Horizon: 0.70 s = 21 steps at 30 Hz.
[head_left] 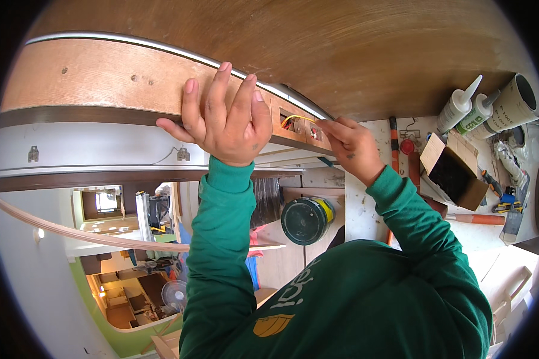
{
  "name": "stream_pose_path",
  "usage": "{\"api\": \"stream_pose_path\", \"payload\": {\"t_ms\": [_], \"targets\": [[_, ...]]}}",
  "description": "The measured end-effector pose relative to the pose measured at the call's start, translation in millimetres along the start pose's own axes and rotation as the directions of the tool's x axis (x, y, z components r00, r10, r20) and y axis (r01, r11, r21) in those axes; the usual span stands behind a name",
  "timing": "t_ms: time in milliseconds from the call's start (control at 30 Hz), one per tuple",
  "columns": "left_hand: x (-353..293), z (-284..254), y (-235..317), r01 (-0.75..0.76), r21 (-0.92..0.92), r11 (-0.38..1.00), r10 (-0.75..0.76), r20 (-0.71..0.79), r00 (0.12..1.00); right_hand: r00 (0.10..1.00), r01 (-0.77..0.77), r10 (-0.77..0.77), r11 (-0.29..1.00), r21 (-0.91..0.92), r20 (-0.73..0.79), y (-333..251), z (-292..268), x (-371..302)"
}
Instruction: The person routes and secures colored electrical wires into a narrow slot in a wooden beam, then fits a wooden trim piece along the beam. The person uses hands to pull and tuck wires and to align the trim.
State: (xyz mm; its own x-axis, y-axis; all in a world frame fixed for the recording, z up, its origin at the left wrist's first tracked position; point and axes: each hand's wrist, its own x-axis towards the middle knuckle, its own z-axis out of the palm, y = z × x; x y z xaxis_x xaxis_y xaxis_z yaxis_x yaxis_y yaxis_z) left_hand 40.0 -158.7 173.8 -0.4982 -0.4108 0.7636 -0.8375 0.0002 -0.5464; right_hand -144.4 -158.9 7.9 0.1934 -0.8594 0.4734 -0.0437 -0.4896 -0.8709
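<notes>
Touching a wooden board (96, 75), left fingers (217, 94) splay apart; right fingers (336, 130) curl, hold unclear, near a cluttered worktop (366, 206).

Sealant tubes (455, 112) and hand tools (482, 219) mark an indoor worksite.

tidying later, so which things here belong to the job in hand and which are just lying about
Likely in use:
wooden board, at the left hand
yellow wire, near the right hand

Apparently lying about:
cardboard box
nozzled tubes
dark tub
</notes>
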Motion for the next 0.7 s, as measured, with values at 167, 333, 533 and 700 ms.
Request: {"api": "stream_pose_path", "payload": {"t_ms": [167,333,533,700], "targets": [[-1.3,0.5,0.0,0.010,-0.004,1.000,-0.010,-0.001,1.000,0.979,0.009,0.007,0.997,-0.076,0.206,-4.5,-5.4,34.8],[-2.2,1.6,0.4,0.030,0.000,1.000,-0.030,0.000,1.000,0.901,-0.078,0.091,0.996,-0.049,0.424,-3.4,-9.0,62.6],[-1.6,0.2,0.8,0.029,0.014,0.999,-0.029,0.013,0.999,0.937,0.016,-0.004,0.999,-0.032,0.349,-5.1,14.2,61.7],[-4.2,0.6,-0.2,0.028,0.003,1.000,-0.028,0.012,1.000,0.951,-0.086,0.063,0.994,0.065,0.303,0.2,16.1,41.3]]}}
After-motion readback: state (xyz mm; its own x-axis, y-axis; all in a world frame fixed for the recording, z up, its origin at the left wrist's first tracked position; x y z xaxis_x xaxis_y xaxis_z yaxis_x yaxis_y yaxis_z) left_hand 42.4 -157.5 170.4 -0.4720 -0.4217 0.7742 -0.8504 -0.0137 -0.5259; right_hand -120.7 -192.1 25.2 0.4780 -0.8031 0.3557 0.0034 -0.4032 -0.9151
